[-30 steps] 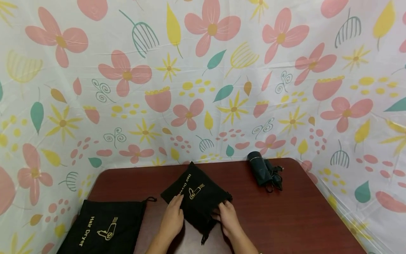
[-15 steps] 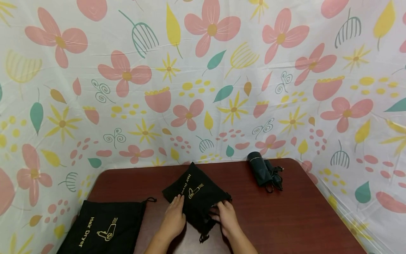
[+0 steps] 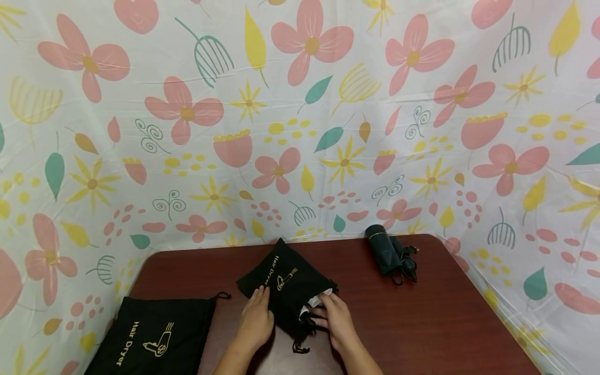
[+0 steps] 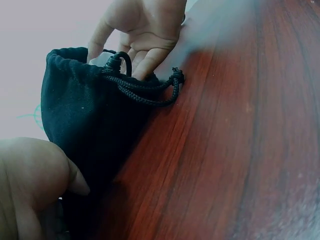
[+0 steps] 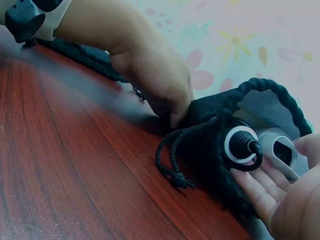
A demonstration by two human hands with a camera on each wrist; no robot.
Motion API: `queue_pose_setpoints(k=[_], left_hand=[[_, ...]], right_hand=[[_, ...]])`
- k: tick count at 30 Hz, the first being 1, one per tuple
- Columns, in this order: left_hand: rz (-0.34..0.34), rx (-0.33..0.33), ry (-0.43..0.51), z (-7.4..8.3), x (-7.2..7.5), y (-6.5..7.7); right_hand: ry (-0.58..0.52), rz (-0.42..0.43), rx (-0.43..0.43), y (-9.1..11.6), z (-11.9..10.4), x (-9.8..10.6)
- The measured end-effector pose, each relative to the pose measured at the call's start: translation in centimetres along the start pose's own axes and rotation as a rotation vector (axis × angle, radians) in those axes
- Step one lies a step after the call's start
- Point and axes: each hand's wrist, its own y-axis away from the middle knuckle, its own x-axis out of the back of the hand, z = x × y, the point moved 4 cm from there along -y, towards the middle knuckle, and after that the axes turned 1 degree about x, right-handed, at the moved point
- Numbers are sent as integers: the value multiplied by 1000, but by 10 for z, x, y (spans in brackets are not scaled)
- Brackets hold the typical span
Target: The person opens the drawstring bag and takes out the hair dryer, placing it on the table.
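Observation:
A black drawstring bag (image 3: 292,284) with gold "Hair Dryer" lettering lies slanted at the table's middle. My left hand (image 3: 255,317) grips its lower left side, fingers on top and thumb (image 4: 75,180) on the near side. At the mouth, my right hand (image 3: 338,319) reaches in and holds a hair dryer (image 5: 272,142), thumb on its grey part and fingers beneath. The right wrist view shows a white-ringed end with a black cord sleeve (image 5: 242,142). The dryer's remainder is hidden in the bag. A knotted drawstring (image 5: 177,177) hangs from the mouth.
A second black "Hair Dryer" bag (image 3: 154,333) lies flat at the front left of the brown table (image 3: 450,312). Toward the back right is a dark folded hair dryer (image 3: 386,252) with its cord bundled. A floral curtain (image 3: 300,130) surrounds the back and sides.
The right hand has drawn the dryer's pale end into view at the bag's mouth. The mouth has opened wider, while the left hand stays on the bag.

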Motion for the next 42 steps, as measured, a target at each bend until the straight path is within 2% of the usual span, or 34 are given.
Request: queue_pose_setpoints(k=[20,27,42], left_hand=[[83,53,-48,-3,-1,1],[86,66,-53,-2,1,0],[122,69,-64,0,3,2]], right_hand=[[19,17,-14,3,-3,6],[18,-3,-19,4,-2,11],[36,45,-20,8,-4,23]])
